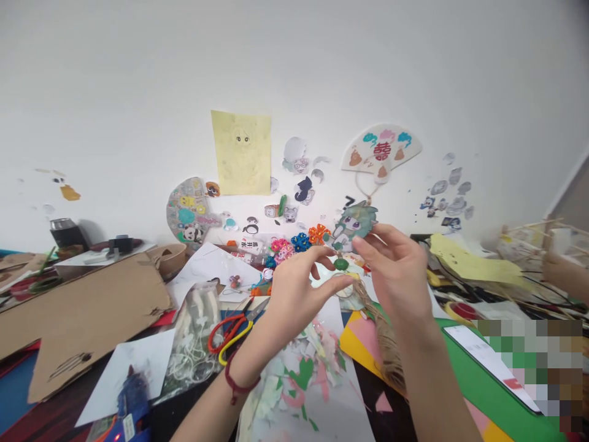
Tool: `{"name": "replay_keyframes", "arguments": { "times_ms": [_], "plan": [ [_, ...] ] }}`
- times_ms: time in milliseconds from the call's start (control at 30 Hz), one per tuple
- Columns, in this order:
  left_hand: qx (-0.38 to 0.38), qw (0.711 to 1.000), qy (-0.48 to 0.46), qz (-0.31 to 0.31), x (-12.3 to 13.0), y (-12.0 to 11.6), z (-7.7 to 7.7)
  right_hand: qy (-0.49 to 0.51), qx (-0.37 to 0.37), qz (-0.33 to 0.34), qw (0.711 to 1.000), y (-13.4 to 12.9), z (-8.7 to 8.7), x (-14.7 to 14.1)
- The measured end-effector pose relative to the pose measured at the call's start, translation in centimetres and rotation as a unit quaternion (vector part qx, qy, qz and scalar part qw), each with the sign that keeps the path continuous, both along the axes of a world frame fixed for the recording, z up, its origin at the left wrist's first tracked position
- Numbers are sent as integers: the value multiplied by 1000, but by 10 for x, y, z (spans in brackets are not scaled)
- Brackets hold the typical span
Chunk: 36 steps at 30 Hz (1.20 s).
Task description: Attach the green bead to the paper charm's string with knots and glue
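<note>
- Closest to you on the worktop, a blue glue gun (133, 396) lies at the left, paper scraps (301, 383) at the middle and a phone (494, 368) at the right.
- Just beyond, you have scissors (234, 328) beside a clear bag of white cords (193, 344), with cardboard (103, 307) to their left; twine (386, 347) trails behind your right forearm.
- Above the worktop, your right hand (398, 267) pinches the green-haired charm (355, 222) by its right side, between thumb and fingers.
- Your left hand (299, 282) has a wide grip, thumb and forefinger parted near the green bead (341, 263) below the charm; you cannot tell whether they touch it.
- Farther back, bright flowers (301, 243) sit near the wall (294, 67), which carries a yellow drawing (242, 153) and a paper fan (381, 149).
</note>
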<state>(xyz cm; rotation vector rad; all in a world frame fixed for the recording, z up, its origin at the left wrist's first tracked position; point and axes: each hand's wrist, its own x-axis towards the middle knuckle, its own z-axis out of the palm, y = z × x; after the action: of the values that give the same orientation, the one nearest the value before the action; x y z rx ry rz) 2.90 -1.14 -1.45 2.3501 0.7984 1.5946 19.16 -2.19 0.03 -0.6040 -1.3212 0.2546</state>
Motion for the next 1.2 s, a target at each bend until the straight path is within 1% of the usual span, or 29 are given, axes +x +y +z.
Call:
{"name": "replay_keyframes", "arguments": {
  "times_ms": [100,167,267,333,400,533,633,800,933,1033,1100,1200],
  "plan": [
    [-69,997,27,-21,-7,4,5,62,-30,18,997,-3,2,1],
    [-86,996,13,-17,-11,7,7,76,-44,25,996,-3,3,2],
    [-67,997,-33,-13,-16,10,8,82,-63,40,994,-3,4,3],
    [-59,996,-54,-26,-18,11,9,77,-79,58,992,-3,4,3],
    [-64,995,-64,-42,-20,11,9,73,-91,66,991,-3,4,2],
    [-90,991,-77,-55,-22,12,10,67,-114,76,988,-4,4,1],
    [-96,990,-73,-68,-21,12,10,49,-106,77,990,-5,4,0],
    [-76,994,-60,-59,-20,11,9,44,-104,73,991,-8,6,-2],
    [-89,991,-67,-80,-19,9,9,45,-100,79,991,-11,4,-3],
    [-109,984,-94,-106,-18,6,10,32,-110,73,991,-16,5,-2],
    [-124,978,-114,-125,-18,2,12,-1,-121,92,988,-20,7,0],
    [-148,968,-139,-149,-20,-3,15,-63,-145,161,974,-24,10,6]
  ]
}}
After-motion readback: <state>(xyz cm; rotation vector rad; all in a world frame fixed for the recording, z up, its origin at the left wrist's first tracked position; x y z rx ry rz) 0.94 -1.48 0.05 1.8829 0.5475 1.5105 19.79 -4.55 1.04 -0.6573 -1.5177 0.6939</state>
